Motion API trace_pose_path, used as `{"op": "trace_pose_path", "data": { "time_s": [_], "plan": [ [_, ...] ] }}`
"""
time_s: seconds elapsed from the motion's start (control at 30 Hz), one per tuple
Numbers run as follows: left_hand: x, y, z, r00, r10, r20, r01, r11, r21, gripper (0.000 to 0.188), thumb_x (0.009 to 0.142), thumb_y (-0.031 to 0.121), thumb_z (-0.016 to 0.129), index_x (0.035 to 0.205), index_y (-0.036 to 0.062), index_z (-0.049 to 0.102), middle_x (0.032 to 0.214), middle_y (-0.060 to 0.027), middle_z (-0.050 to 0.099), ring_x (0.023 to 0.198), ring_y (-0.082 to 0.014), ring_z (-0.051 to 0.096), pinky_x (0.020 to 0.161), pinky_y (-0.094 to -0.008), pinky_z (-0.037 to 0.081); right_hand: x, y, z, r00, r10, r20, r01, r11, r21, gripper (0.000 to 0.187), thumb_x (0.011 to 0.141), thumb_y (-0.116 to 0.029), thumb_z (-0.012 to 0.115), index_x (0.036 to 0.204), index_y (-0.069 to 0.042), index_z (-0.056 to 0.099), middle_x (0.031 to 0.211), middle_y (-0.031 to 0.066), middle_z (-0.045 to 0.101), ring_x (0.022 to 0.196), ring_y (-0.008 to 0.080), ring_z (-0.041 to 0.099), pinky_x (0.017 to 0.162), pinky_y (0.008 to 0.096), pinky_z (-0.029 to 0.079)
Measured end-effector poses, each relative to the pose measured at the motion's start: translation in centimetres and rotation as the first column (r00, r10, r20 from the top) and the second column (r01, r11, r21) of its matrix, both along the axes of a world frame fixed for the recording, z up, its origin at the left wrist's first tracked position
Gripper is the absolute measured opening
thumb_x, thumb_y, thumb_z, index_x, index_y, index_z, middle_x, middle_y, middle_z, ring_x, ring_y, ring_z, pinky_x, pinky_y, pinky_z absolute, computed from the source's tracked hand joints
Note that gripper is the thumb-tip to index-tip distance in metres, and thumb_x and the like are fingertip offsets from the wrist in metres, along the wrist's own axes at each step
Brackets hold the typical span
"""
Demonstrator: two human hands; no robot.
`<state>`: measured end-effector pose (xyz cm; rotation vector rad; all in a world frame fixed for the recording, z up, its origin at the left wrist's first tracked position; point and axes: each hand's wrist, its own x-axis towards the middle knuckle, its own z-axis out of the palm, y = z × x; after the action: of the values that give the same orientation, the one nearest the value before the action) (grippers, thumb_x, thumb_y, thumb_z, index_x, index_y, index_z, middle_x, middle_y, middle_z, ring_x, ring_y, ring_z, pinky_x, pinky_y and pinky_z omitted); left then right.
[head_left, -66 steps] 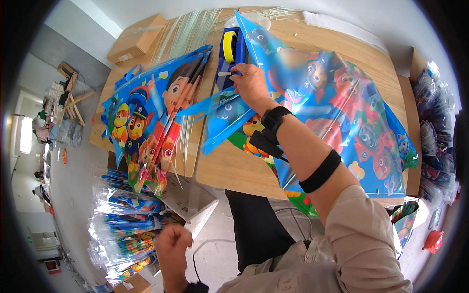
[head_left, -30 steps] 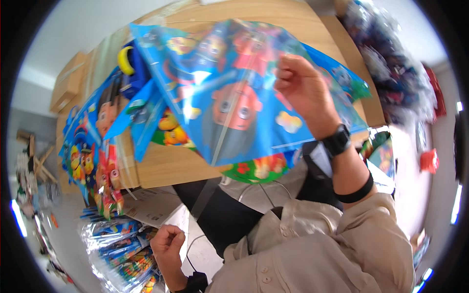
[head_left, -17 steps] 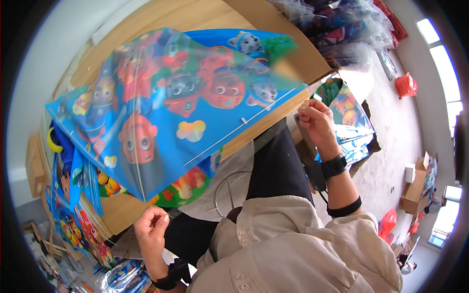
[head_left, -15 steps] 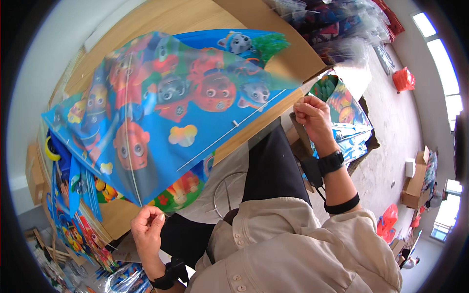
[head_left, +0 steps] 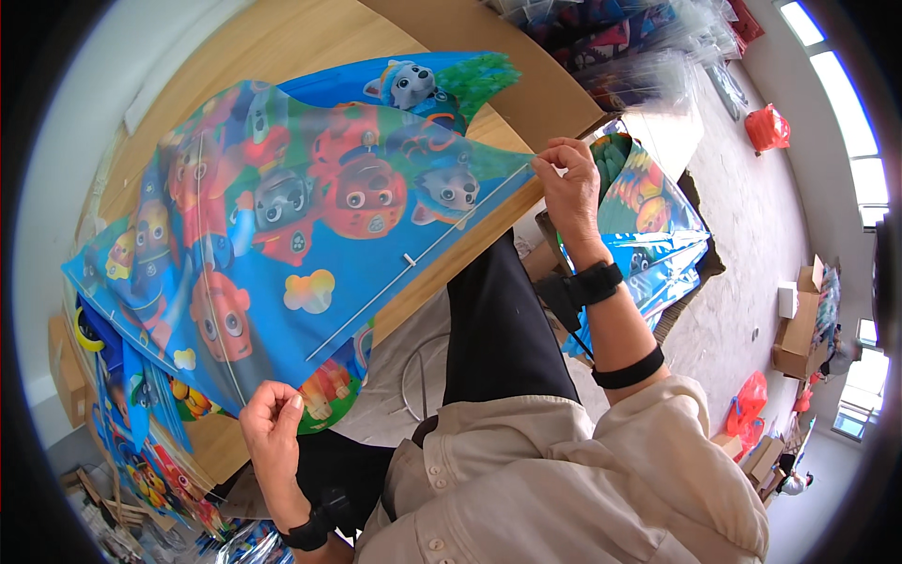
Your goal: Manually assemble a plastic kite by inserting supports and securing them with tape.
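A thin blue kite point(head_left: 272, 329) printed with cartoon animal characters spreads over the wooden table. A slim white rod point(head_left: 362, 303) runs along its near right edge, held by a small white clip. My right hand point(head_left: 571, 188) is closed, thumb and fingers pinching the kite's right corner. At the lower corner my left hand point(head_left: 272, 432) is also closed in a pinch, where another thin rod ends. The far part of the sheet is slightly see-through and rippled, and another printed sheet point(head_left: 413, 89) shows behind it.
The wooden table point(head_left: 310, 42) lies under the kite, with a cardboard sheet point(head_left: 451, 33) at its far edge. More printed kites hang at the left point(head_left: 141, 442) and lie right of my right hand point(head_left: 658, 202). Plastic-wrapped packs point(head_left: 639, 47) are heaped at the back. A red bag point(head_left: 768, 129) stands on the floor.
Both hands and the kite have moved left in view, along with the surroundings. The kite's right part, blurred and billowing before, now hangs stiller, its corner at my right fingertips.
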<state>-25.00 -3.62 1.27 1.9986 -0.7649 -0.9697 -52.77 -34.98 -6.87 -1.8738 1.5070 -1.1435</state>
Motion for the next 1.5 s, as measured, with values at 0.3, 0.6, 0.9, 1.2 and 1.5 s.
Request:
{"op": "trace_pose_path", "data": {
  "time_s": [0.3,0.6,0.9,1.2,1.5],
  "plan": [
    [0.5,-0.8,-0.7,1.000,0.001,0.002,-0.001,1.000,0.003,0.007,0.083,0.002,0.058,0.076,0.0010,0.055,0.067,0.0041,0.049,0.059,-0.0019,0.041,0.053,-0.0182,0.031,0.2,-0.2,-1.0,0.999,-0.038,-0.020,0.037,0.999,-0.025,0.011,0.072,-0.009,0.068,0.073,0.001,0.064,0.096,0.0100,0.058,0.089,0.0257,0.057,0.078,0.0336,0.046],
    [0.5,-1.4,-0.9,1.000,0.002,-0.007,-0.002,1.000,0.003,0.007,0.083,0.001,0.057,0.076,0.0011,0.054,0.067,0.0038,0.049,0.061,-0.0021,0.042,0.054,-0.0182,0.032,0.1,-0.4,-1.0,0.997,-0.055,-0.048,0.054,0.998,-0.011,0.011,0.072,-0.011,0.068,0.073,0.000,0.064,0.095,0.0106,0.058,0.088,0.0252,0.057,0.077,0.0340,0.047],
    [0.6,-1.5,-1.2,1.000,-0.006,0.008,0.006,1.000,0.010,0.007,0.083,0.001,0.057,0.076,0.0010,0.054,0.067,0.0041,0.049,0.060,-0.0019,0.041,0.053,-0.0184,0.032,0.3,-0.6,-1.1,0.996,-0.057,-0.063,0.057,0.998,-0.008,0.013,0.072,-0.012,0.069,0.072,0.000,0.064,0.092,0.0106,0.058,0.086,0.0260,0.057,0.075,0.0344,0.047],
    [0.8,-1.7,-1.5,0.998,-0.024,0.062,0.024,1.000,0.003,0.008,0.083,0.001,0.058,0.076,0.0004,0.054,0.065,0.0037,0.047,0.059,-0.0031,0.042,0.052,-0.0197,0.033,0.0,-1.1,-1.9,0.990,-0.022,-0.139,-0.002,0.985,-0.170,0.014,0.070,-0.010,0.071,0.071,0.000,0.062,0.079,0.0123,0.058,0.077,0.0274,0.058,0.070,0.0351,0.047],
    [1.2,-1.7,-3.1,0.985,-0.069,0.161,0.066,0.998,0.021,0.009,0.082,0.004,0.062,0.077,-0.0005,0.057,0.064,0.0034,0.050,0.058,-0.0029,0.044,0.051,-0.0206,0.035,-0.8,-1.8,-2.6,0.983,0.026,-0.181,-0.043,0.995,-0.090,0.017,0.074,-0.013,0.072,0.076,0.001,0.064,0.080,0.0100,0.063,0.075,0.0233,0.060,0.071,0.0314,0.047]
  ]
}}
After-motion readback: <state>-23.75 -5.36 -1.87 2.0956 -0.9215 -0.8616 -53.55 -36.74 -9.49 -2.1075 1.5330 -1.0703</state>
